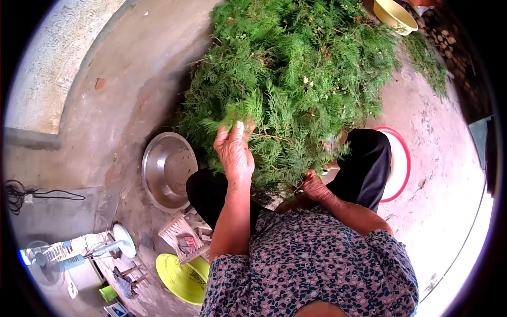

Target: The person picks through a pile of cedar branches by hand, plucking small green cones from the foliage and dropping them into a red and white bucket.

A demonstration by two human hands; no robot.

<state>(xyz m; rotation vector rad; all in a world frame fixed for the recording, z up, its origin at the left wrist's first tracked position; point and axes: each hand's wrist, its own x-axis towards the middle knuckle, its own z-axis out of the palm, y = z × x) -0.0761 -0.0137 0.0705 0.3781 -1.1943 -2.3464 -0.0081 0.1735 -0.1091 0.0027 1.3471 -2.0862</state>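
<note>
A big heap of green cypress-like branches (pixel 301 63) with flat, scaly foliage fills the top middle of the view and reaches down to my knees. At its near left edge, my left hand (pixel 235 150) pinches a leafy sprig (pixel 237 113) between thumb and fingers; the sprig is slightly blurred. My right hand (pixel 315 187) is lower, near my lap, its fingers closed round the stem end of a cypress branch (pixel 288 156) that spreads up and left. Foliage hides part of the right fingers.
A metal basin (pixel 169 171) is left of my knee, and a red-rimmed white basin (pixel 404 164) right of the other. A yellow bowl (pixel 396 16) is at top right. Lower left are a yellow-green basin (pixel 182 285), a small wooden stool (pixel 182 238), a fan (pixel 124 241) and black cable (pixel 18 195).
</note>
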